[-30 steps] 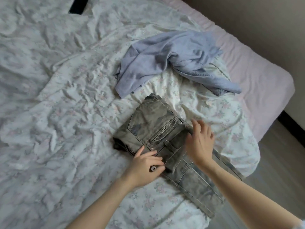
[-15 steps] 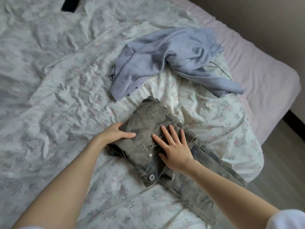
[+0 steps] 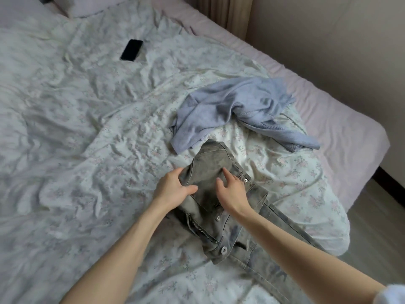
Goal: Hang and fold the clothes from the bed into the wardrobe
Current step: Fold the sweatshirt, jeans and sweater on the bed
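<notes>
My left hand [image 3: 173, 190] pinches the edge of the jeans [image 3: 210, 194] on the bed [image 3: 76, 128]. My right hand [image 3: 232, 189] presses flat, fingers apart. If I pull too fast, the fold (thick, stiff cloth) could pop open.

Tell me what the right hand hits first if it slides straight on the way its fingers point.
Probably only more of the jeans, which the right hand already rests on. Past their far edge lies the blue top, though depth is hard to judge.

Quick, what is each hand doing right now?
Left hand: grips the edge of the grey jeans.
Right hand: open, fingers on the jeans.
</notes>
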{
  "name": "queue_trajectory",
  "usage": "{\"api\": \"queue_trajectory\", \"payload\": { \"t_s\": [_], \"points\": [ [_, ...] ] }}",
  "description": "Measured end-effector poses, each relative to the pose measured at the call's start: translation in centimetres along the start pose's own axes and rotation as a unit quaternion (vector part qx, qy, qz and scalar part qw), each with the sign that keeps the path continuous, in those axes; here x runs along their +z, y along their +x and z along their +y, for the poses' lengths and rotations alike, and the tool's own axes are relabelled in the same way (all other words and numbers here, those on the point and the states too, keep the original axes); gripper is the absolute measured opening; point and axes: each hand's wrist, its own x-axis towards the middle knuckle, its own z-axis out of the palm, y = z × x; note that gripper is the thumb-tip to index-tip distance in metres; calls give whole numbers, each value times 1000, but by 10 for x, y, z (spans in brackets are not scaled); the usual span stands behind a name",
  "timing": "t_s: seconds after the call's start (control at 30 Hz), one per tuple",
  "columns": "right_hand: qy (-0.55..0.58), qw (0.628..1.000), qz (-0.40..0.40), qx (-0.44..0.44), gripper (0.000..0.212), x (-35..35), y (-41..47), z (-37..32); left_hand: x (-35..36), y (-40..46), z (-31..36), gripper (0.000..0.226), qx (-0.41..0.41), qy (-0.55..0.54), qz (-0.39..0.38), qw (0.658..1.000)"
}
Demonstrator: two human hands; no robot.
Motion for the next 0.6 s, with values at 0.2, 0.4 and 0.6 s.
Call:
{"api": "queue_trajectory", "payload": {
  "t_s": [0.2, 0.4, 0.6],
  "points": [
    [17, 999, -49, -2, 53, 20, -24, -62, -58, -24, -15, 48, -22, -32, 42, 998],
    [130, 982, -91, -101, 49, 38, -40, -126, -155, -38, -20, 49, -34, 41, 143, 988],
    [265, 940, -214, -16, 49, 64, -36, -146, -173, -58, -26, 45, -52, 235, 219, 946]
  ]
}}
